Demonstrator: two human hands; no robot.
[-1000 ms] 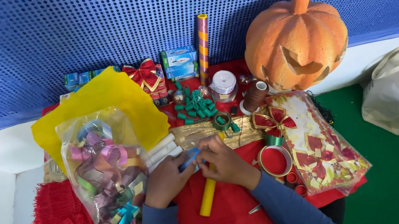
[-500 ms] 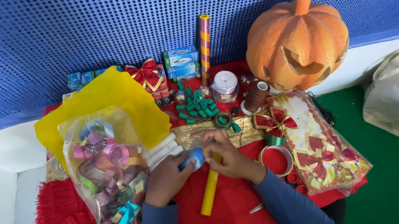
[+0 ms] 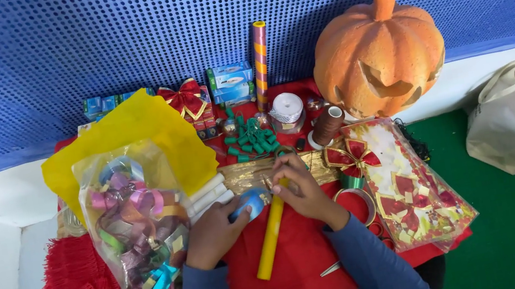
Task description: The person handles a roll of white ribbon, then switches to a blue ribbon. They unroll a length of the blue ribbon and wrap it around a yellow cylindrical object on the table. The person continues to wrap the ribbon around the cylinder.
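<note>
A small blue roll of ribbon [image 3: 248, 203] is sitting in the middle of the red cloth [image 3: 292, 267], and the left hand [image 3: 213, 232] is curling its fingers shut around it. The right hand [image 3: 301, 194] is pinching something small just beside the blue roll, with its fingertips closed tight (it is too tiny to tell what it is). Both hands are nearly touching each other. A long yellow tube [image 3: 271, 233] is lying on the cloth under the hands, slanting down toward the person. Just behind the hands, a shiny gold strip [image 3: 255, 173] is stretching across the cloth. To the left, a clear bag of curly ribbons [image 3: 137, 234] is lying on a big yellow sheet [image 3: 130, 134], and some white sticks [image 3: 210, 193] are poking out beside it. To the right, a clear bag of red and gold bows [image 3: 412, 192] is resting near a red ring of tape [image 3: 356, 201]. Farther back, little green pieces [image 3: 249, 137] are piling up near a white spool [image 3: 287, 110] and a brown spool [image 3: 326, 126]. A big orange pumpkin [image 3: 378, 51] with a cut-out face is standing at the back right, against the blue wall [image 3: 114, 36].
</note>
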